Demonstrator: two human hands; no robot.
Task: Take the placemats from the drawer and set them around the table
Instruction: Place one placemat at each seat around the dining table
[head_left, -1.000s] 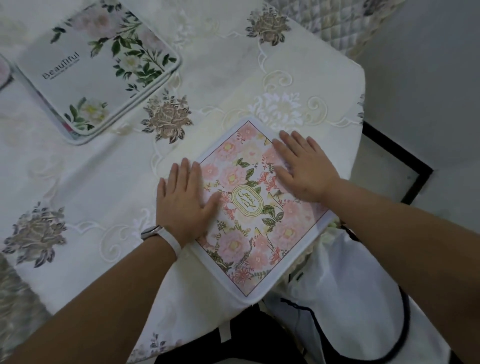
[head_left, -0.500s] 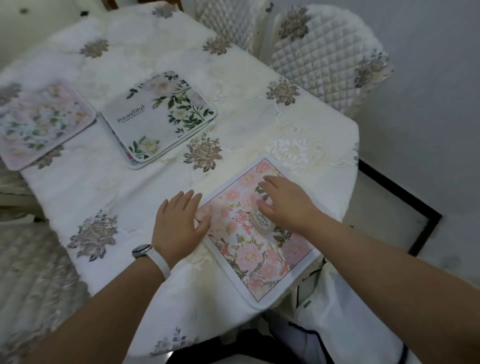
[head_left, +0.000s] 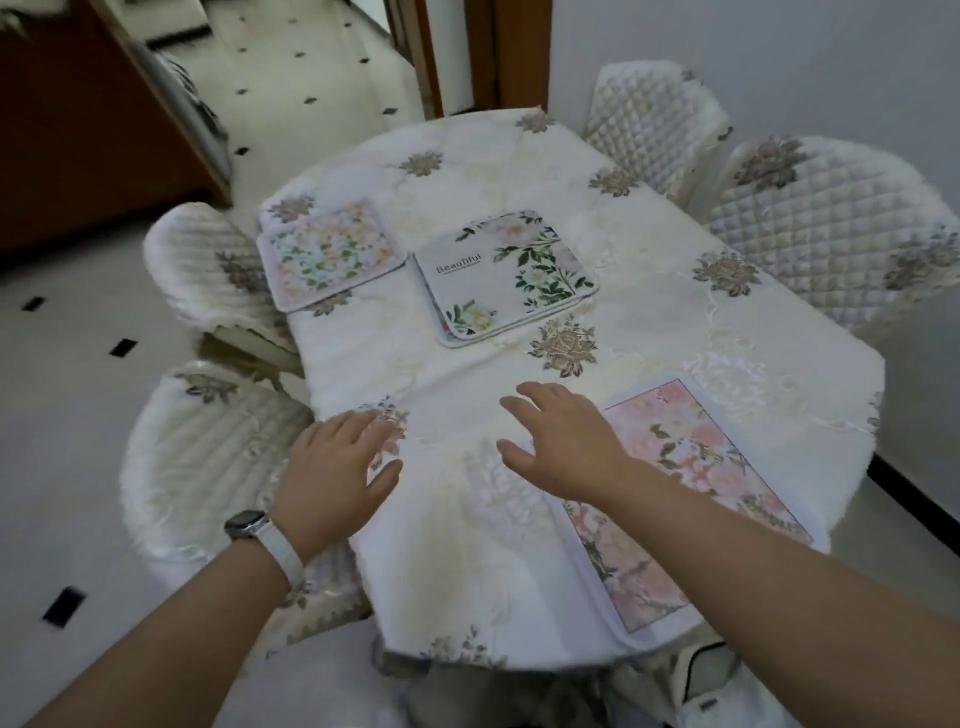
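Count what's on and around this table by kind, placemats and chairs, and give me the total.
Placemats showing: 3 (pink floral mat, leafy Beautiful mat topping a stack, pastel floral mat)
Quilted chairs: 4 (near left chair, far left chair, far right chair, near right chair)
Total: 7, mats hidden in the stack uncounted.

**Quilted chairs around a flowered cloth**

A cream tablecloth (head_left: 467, 171) embroidered with grey-brown flowers drapes over the edges. 4 chairs in quilted cream covers stand close to it: the far left chair (head_left: 208, 270) and near left chair (head_left: 208, 467) on one side, the back right chair (head_left: 654, 119) and front right chair (head_left: 841, 223) on the other. The pale floor (head_left: 78, 415) carries small dark insets. A wooden door frame (head_left: 498, 52) stands beyond, with a brown cabinet (head_left: 78, 130) at upper left.
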